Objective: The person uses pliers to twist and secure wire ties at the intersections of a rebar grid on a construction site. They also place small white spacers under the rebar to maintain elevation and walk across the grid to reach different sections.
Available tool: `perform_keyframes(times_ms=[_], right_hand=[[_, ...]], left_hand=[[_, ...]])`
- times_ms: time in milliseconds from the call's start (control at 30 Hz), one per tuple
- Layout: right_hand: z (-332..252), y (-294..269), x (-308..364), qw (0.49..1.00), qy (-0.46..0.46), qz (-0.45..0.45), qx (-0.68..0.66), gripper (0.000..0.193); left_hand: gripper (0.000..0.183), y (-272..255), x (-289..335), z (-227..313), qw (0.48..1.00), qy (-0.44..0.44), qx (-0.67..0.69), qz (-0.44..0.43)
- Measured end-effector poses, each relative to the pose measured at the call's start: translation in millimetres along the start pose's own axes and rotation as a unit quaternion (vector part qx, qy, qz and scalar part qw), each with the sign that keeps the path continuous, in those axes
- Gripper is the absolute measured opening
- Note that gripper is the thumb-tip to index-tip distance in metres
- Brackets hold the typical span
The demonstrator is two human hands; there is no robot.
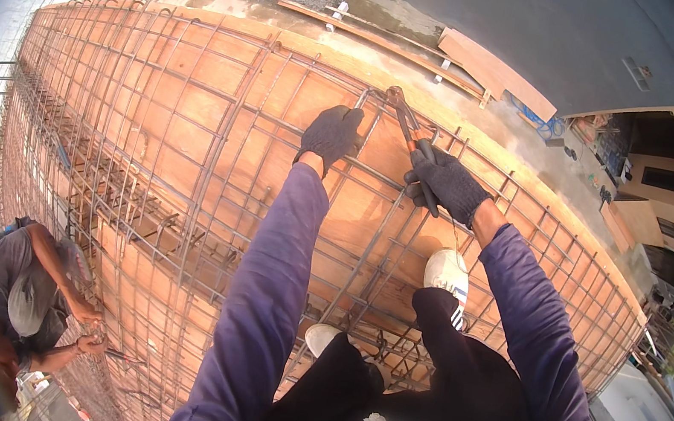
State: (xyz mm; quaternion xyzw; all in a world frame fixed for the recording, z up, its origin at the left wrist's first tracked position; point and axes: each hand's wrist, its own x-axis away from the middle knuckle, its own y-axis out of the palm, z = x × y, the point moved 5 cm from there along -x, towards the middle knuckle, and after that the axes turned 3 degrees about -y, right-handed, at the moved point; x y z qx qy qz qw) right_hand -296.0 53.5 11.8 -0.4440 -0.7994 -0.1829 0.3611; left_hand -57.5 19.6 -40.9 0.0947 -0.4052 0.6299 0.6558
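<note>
My left hand point(332, 136), in a dark knit glove, is closed around a steel bar of the rebar mesh point(230, 114), close to its upper edge. My right hand point(449, 185), gloved the same way, grips the dark handles of a pair of pincers point(404, 121). The rusty head of the pincers touches or lies very near a bar just right of my left hand; whether its jaws bite on a tie wire is too small to tell. Behind the mesh lies an orange-brown plywood panel point(359, 205). My left fingertips are partly hidden.
My white shoes point(447, 276) stand among the bars. At lower left another person point(33, 288) bends over the mesh, holding a tool with bare hands. Rebar runs along a trough point(138, 217). Beyond the form's timber edge point(521, 185) lie planks point(378, 44) and a plywood sheet point(494, 71).
</note>
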Motion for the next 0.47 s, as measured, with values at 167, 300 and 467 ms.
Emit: perform_keyframes(times_ms=[167, 300, 467], right_hand=[[8.1, -10.6, -7.9, 0.988, -0.054, 0.075, -0.12, 0.052], [18.7, -34.0, -10.7, 0.981, -0.033, 0.147, -0.119, 0.065], [21.9, -69.9, 4.7, 0.937, -0.164, 0.134, -0.278, 0.095]], left_hand=[[0.054, -3.6, 20.9, 14.4, 0.997, -0.023, 0.052, -0.048], [0.052, -5.5, 23.2, 15.2, 0.996, -0.038, 0.067, -0.044], [0.059, -2.5, 6.1, 2.7, 0.996, -0.034, 0.058, -0.058]])
